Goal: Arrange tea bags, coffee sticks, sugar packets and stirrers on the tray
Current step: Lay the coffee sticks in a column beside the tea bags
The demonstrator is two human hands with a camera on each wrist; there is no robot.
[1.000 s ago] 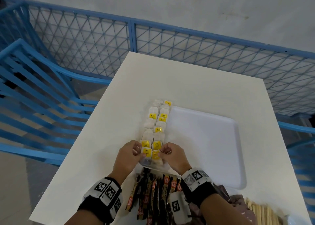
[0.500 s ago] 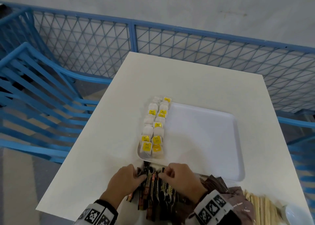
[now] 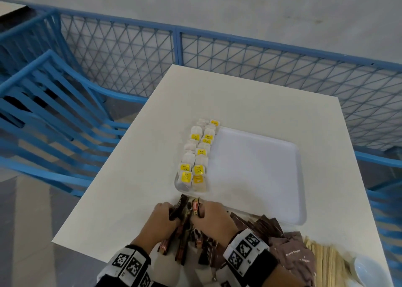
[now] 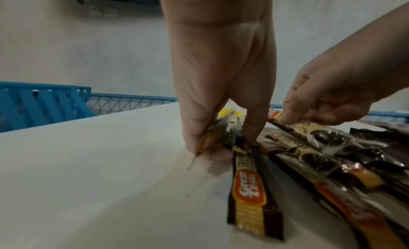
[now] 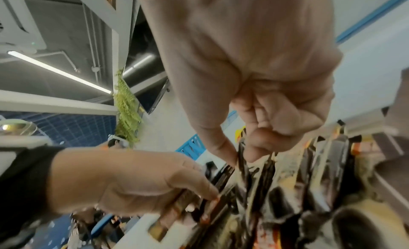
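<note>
Now the white desk (image 3: pixel 250 104) carries a white tray (image 3: pixel 256 167) towards its near right part, with tea bags (image 3: pixel 196 154) laid in two rows along the tray's left edge and the rest of it bare. Brown sugar packets (image 3: pixel 289 252) and wooden stirrers (image 3: pixel 324 258) lie heaped at the desk's near right corner. The coffee sticks (image 3: pixel 187 230) sit in a loose pile at the near edge, just short of the tray. They look light, slick and floppy, likely to fan apart or slide, so pinching several together near their far ends seems wise. Both hands are down on that pile: the left hand (image 3: pixel 162 218) has thumb and fingers curled round a few stick ends, and the right hand (image 3: pixel 212 216) pinches another stick's tip.
</note>
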